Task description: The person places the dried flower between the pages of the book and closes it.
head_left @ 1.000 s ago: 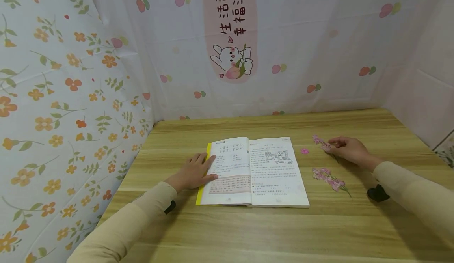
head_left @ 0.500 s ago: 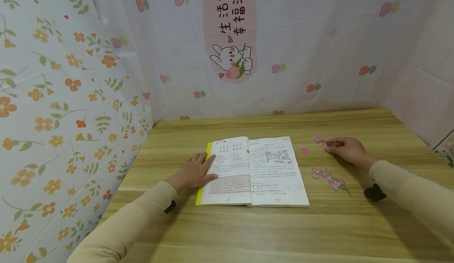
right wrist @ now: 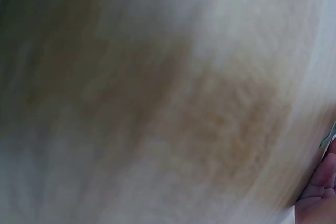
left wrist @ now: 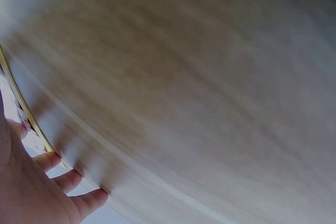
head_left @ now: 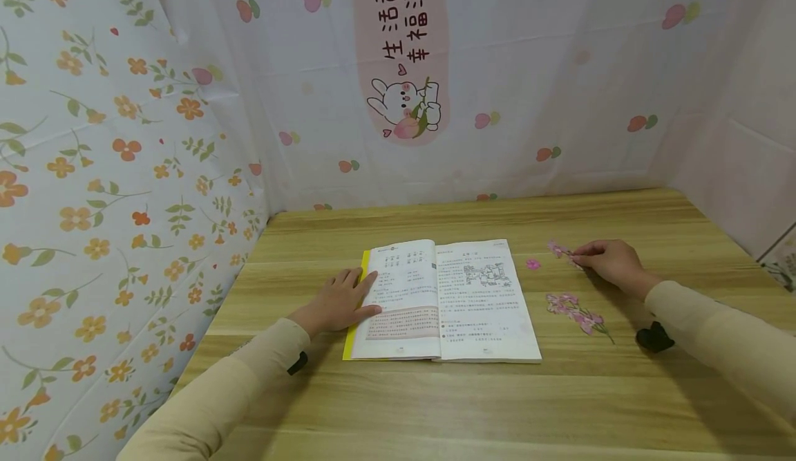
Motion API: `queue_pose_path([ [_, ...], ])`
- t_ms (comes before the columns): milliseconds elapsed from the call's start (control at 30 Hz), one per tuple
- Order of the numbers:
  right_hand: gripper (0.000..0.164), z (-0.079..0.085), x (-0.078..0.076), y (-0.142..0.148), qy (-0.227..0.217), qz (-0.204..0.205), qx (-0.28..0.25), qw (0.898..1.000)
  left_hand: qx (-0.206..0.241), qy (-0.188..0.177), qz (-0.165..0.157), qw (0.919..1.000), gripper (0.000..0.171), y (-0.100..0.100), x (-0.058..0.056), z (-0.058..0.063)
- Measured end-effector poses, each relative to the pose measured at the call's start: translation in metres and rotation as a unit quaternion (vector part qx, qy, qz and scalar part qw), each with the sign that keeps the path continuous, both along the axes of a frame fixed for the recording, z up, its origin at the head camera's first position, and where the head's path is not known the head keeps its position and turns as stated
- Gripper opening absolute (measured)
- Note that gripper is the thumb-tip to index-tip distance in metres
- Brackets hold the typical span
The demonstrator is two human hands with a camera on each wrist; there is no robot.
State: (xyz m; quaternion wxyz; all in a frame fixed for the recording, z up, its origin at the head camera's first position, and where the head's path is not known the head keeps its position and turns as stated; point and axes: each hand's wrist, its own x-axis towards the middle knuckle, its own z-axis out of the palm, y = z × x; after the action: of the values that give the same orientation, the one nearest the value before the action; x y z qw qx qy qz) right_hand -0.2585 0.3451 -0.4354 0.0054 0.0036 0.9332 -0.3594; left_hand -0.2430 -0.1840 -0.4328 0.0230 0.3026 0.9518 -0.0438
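An open book with a yellow cover edge lies in the middle of the wooden table. My left hand rests flat on the book's left page, fingers straight; the left wrist view shows those fingers beside the yellow edge. To the right of the book my right hand pinches the stem of a pink flower sprig that lies on the table. In the blurred right wrist view only a bit of that hand shows.
A second, longer pink sprig lies nearer me, right of the book. A single small pink blossom sits between the book and my right hand. Patterned cloth walls close in the table at the left, back and right.
My right hand has shifted slightly up and left at the sprig. The left hand and the book have not moved.
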Motion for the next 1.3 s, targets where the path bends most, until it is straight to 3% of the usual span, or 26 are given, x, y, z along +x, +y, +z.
queue_pose_path([
  [467, 0.05, 0.009, -0.004, -0.004, -0.019, -0.014, -0.041, 0.999, 0.004, 0.005, -0.003, 1.0, 0.077, -0.002, 0.002, 0.001],
  [667, 0.058, 0.016, -0.004, -0.016, -0.042, 0.004, -0.082, 0.996, 0.004, 0.003, -0.003, 1.0, 0.077, -0.003, 0.002, 0.0],
  [933, 0.055, 0.028, -0.003, -0.041, -0.08, 0.018, -0.199, 0.976, -0.004, 0.002, 0.001, 1.0, 0.078, -0.004, 0.0, -0.002],
  [1133, 0.057, 0.037, 0.0, -0.071, -0.095, 0.028, -0.223, 0.97, 0.003, 0.006, -0.003, 1.0, 0.077, -0.003, -0.001, -0.003],
  [1300, 0.047, 0.038, 0.005, -0.097, -0.086, 0.019, -0.235, 0.968, -0.002, 0.008, -0.007, 0.9999, 0.078, -0.002, -0.002, -0.002],
])
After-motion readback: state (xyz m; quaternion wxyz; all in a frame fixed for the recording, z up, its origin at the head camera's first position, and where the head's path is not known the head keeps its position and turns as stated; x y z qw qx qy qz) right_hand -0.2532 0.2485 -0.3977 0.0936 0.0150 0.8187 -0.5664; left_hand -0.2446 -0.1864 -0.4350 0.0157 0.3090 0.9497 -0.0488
